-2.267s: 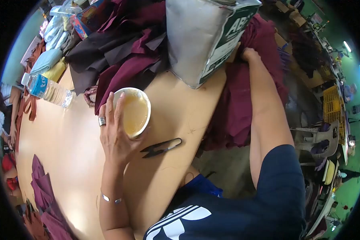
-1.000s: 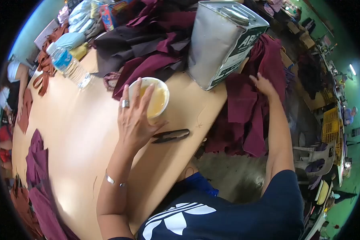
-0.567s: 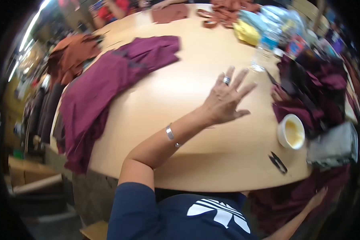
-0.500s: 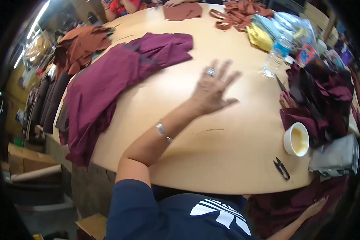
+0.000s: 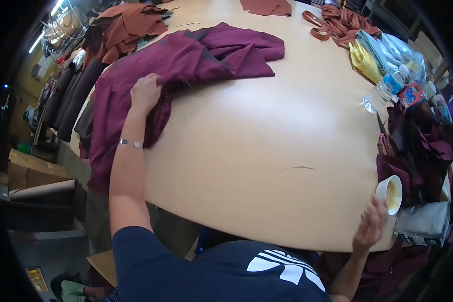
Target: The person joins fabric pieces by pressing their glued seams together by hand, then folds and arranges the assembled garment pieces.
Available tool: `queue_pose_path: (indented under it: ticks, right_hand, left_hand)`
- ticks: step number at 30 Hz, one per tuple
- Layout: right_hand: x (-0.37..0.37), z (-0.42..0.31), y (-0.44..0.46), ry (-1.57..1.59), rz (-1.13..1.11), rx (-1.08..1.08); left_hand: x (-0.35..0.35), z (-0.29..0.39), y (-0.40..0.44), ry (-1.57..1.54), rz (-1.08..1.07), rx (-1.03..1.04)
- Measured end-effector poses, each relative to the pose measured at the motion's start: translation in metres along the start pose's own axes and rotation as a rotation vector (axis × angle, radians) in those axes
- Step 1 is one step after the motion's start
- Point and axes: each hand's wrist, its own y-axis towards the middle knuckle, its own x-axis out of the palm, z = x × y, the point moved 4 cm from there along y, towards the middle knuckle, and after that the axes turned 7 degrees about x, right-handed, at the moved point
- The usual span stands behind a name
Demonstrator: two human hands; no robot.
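A large piece of maroon cloth (image 5: 186,55) lies in folds on the left of the table, part of it hanging over the edge. My left hand (image 5: 147,93) is closed on the fold nearest me. Over at the table's right front, my right hand (image 5: 371,224) has its fingers curled and slightly blurred, just beside a white cup (image 5: 389,195) of yellowish contents. This hand covers the spot where small black thread snips lay. Whether the snips are in its fingers is hidden.
A clear water bottle (image 5: 385,89), dark maroon scraps (image 5: 423,141) and a metal tin (image 5: 424,224) line the right side. Rust-coloured straps (image 5: 345,25) and a yellow bag (image 5: 363,61) lie at the far right. Rust cloth (image 5: 131,30) is heaped far left. A loose thread (image 5: 299,167) lies mid-table.
My left hand, open over the table's middle before, has moved left and closed on the maroon cloth. My right hand has come up from below the table edge to where the snips showed.
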Motion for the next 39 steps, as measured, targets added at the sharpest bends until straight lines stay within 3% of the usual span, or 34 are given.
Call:
queue_pose_path:
  ticks: [1,3,5,8,9,12,15,18,21,24,25,31,33,36,38,39]
  right_hand:
    - [0.014,-0.019,0.014,0.016,-0.101,-0.082]
    - [0.046,-0.053,0.034,0.042,-0.307,-0.171]
    - [0.073,-0.075,0.038,0.078,-0.382,-0.271]
    - [0.103,-0.104,0.034,0.084,-0.509,-0.402]
    - [0.110,-0.110,0.030,0.083,-0.494,-0.426]
    - [0.121,-0.117,0.024,0.081,-0.481,-0.467]
    - [0.120,-0.113,0.023,0.107,-0.459,-0.455]
    - [0.120,-0.111,0.022,0.185,-0.499,-0.375]
    - [0.124,-0.110,0.023,0.210,-0.489,-0.376]
    - [0.124,-0.110,0.025,0.221,-0.484,-0.394]
    - [0.124,-0.109,0.024,0.215,-0.489,-0.400]
    - [0.123,-0.109,0.027,0.252,-0.508,-0.383]
    - [0.127,-0.116,0.036,0.317,-0.577,-0.351]
    - [0.169,-0.138,0.057,0.676,-0.698,-0.254]
    - [0.206,-0.164,0.079,1.200,-1.089,0.538]
    - [0.224,-0.178,0.091,1.420,-1.187,0.798]
  left_hand:
    - [-0.004,-0.009,0.010,-0.109,0.011,-0.042]
    - [-0.015,-0.035,0.024,0.012,0.225,-0.103]
    - [-0.024,-0.073,0.048,-0.030,0.342,-0.206]
    - [-0.035,-0.073,0.055,-0.196,0.462,-0.345]
    - [-0.032,-0.057,0.054,-0.266,0.546,-0.203]
    - [-0.004,0.003,0.037,-0.178,0.114,-0.137]
    - [0.002,0.036,0.000,0.102,-0.126,0.032]
    - [-0.002,0.041,-0.028,0.169,-0.257,0.029]
    - [-0.002,0.004,-0.016,0.212,-0.188,-0.153]
    - [0.003,-0.011,0.000,0.163,-0.285,-0.208]
    - [0.005,-0.016,0.006,0.159,-0.306,-0.209]
    - [0.034,-0.038,0.026,0.061,0.079,-0.047]
    - [0.026,-0.037,0.026,-0.013,0.010,-0.002]
    - [0.012,-0.004,0.022,-0.227,-0.094,0.084]
    - [-0.005,0.037,0.011,-0.440,-0.227,0.110]
    - [-0.015,0.057,0.002,-0.558,-0.294,0.094]
